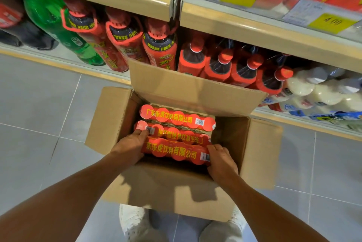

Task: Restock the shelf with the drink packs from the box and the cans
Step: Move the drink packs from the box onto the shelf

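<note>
The restocking looks barely begun. The open cardboard box (156,186) on the floor tiles holds three shrink-wrapped red drink packs side by side, with a bare gap at its right end. The left hand (130,143) and right hand (221,160) curl round opposite ends of the nearest drink pack (176,150), which lies in the box, apparently ready for lifting. The bottom shelf (58,59) behind carries red-labelled bottles (219,67). No cans are visible.
</note>
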A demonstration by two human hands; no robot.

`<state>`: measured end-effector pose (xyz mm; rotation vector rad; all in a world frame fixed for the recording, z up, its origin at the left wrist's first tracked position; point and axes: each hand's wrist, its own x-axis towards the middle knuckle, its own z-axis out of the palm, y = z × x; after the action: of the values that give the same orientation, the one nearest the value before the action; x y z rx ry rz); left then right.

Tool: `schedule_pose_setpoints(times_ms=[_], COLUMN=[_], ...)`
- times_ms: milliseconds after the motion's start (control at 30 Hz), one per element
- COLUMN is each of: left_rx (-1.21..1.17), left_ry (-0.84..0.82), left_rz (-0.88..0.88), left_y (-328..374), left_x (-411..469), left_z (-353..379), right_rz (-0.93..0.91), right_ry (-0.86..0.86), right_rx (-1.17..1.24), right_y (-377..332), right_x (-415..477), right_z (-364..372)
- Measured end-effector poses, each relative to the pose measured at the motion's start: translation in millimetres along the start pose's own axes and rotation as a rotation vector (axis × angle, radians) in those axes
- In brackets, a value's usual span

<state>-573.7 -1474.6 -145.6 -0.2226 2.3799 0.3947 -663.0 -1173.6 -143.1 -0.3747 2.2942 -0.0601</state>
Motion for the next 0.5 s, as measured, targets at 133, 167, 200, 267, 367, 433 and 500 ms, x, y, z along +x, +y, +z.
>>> schedule_pose_setpoints(times_ms=[133, 167, 200, 267, 367, 433, 500], left_rx=[-0.036, -0.052, -0.070, -0.077, -0.058, -0.057, -0.076], left_ry=[-0.043, -0.057, -0.067, -0.060, -0.021, -0.009, 0.019], left_rz=[-0.025, -0.040, -0.055, -0.070, -0.070, -0.078, -0.076], left_y=[4.2, 7.3, 10.3, 15.4, 19.5, 22.8, 28.6], left_x=[-10.0, -12.6, -15.7, -24.0, -38.8, -51.3, -65.1], left_z=[-25.8, -35.5, -45.0, -65.5, -94.6, -118.1, -145.8], right_rz=[-0.008, -0.009, -0.016, -0.040, -0.072, -0.081, -0.081], right_ry=[0.017, 0.021, 0.028, 0.053, 0.108, 0.121, 0.104], right_rx=[0.022, 0.018, 0.006, -0.026, -0.042, -0.027, -0.030], right_y=[-4.7, -6.6, -7.9, -12.0, -19.1, -23.5, -27.3], right_x=[-12.3, -15.4, -17.9, -25.3, -38.2, -47.4, -58.1], right_z=[-23.7, -31.4, -38.7, -57.9, -88.6, -109.5, -134.9])
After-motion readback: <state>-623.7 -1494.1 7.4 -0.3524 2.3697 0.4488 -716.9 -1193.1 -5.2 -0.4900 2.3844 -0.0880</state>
